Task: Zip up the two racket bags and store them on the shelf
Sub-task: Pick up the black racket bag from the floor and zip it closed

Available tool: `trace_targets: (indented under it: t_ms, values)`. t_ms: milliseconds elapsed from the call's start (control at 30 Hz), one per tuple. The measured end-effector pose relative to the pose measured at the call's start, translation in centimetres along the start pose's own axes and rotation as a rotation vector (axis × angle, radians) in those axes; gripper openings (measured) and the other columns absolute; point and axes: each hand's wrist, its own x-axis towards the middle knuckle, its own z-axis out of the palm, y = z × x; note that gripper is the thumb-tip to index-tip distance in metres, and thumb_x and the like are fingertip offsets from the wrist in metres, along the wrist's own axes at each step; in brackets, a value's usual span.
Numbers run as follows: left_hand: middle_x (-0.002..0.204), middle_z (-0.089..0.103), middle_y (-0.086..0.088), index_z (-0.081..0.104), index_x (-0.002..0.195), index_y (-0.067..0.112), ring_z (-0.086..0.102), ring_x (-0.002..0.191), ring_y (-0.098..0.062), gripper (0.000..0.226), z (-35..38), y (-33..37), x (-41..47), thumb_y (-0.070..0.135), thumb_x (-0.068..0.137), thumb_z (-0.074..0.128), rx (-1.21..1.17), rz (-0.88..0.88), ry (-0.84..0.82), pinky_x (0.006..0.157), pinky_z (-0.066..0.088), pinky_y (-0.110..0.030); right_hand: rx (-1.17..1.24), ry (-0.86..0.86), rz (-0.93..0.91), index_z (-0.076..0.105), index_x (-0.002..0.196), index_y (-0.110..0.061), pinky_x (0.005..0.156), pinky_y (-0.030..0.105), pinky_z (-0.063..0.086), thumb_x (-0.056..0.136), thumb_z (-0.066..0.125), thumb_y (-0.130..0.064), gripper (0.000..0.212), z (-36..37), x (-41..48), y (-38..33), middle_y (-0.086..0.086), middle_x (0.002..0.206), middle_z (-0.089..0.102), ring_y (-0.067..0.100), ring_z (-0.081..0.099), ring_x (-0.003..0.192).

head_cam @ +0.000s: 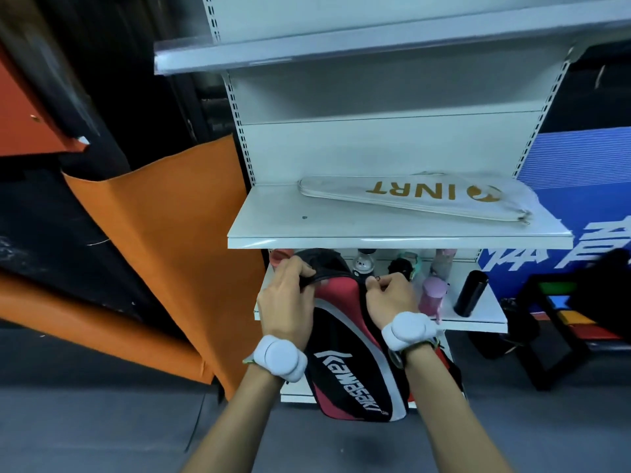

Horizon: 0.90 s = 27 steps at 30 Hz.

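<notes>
A red, black and white padded racket bag (345,353) printed with "Kawasaki" stands upright in front of the white metal shelf unit (392,230), its top end reaching just under the middle shelf board. The left hand (286,295) is closed around the dark fabric at the bag's top left edge, fingers curled over it. The right hand (389,298) sits at the bag's top right edge, thumb and forefinger pinched on something small there, probably the zip pull, though it is too small to tell. Both wrists carry a white rounded wrist device (280,358).

A flat white fabric racket bag (416,196) with gold "INRT" lettering lies on the middle shelf, toward its right and far side, its zip edge facing near.

On the lower shelf, right of the hands, stand a pink bottle (432,295) and a black cylindrical flask (471,293). An orange fabric sheet (164,233) hangs at the left.
</notes>
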Motion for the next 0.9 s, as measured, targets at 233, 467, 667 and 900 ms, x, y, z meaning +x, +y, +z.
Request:
trace_targets:
  t_ms: [233, 467, 667, 900]
  values:
    - [0.092, 0.065, 0.015, 0.055, 0.087, 0.021, 0.060, 0.084, -0.006, 0.033, -0.8, -1.5, 0.0, -0.001, 0.073, 0.076, -0.045, -0.079, 0.026, 0.068, 0.053, -0.029, 0.003, -0.010, 0.063, 0.063, 0.094, 0.002, 0.069, 0.028, 0.034, 0.096, 0.053, -0.025, 0.030, 2.4, -0.3, 1.0, 0.019, 0.090, 0.066, 0.038, 0.063, 0.094]
    - [0.091, 0.063, 0.016, 0.052, 0.085, 0.029, 0.060, 0.084, -0.005, 0.033, -2.6, -3.1, 0.5, 0.007, 0.076, 0.076, -0.050, -0.161, 0.121, 0.067, 0.052, -0.029, -0.026, -0.051, 0.113, 0.056, 0.094, 0.007, 0.072, 0.032, 0.037, 0.097, 0.051, -0.017, 0.025, 3.5, -0.9, 2.8, 0.025, 0.090, 0.062, 0.040, 0.058, 0.088]
    - [0.089, 0.063, 0.013, 0.052, 0.086, 0.026, 0.059, 0.080, -0.008, 0.027, -3.6, -5.0, 0.3, 0.018, 0.082, 0.077, -0.042, -0.215, 0.212, 0.064, 0.051, -0.035, 0.021, -0.009, 0.065, 0.054, 0.098, 0.001, 0.070, 0.030, 0.034, 0.097, 0.052, -0.019, 0.020, 4.4, -1.8, 3.3, 0.018, 0.091, 0.062, 0.036, 0.057, 0.088]
    - [0.116, 0.060, 0.002, 0.051, 0.114, 0.020, 0.063, 0.098, -0.025, 0.029, -4.7, -6.2, 1.2, 0.031, 0.092, 0.067, 0.077, -0.316, 0.239, 0.065, 0.045, -0.034, 0.065, -0.039, -0.128, 0.049, 0.091, -0.012, 0.063, 0.028, 0.032, 0.096, 0.055, -0.024, 0.014, 4.9, -2.0, 1.6, -0.005, 0.075, 0.055, 0.021, 0.051, 0.072]
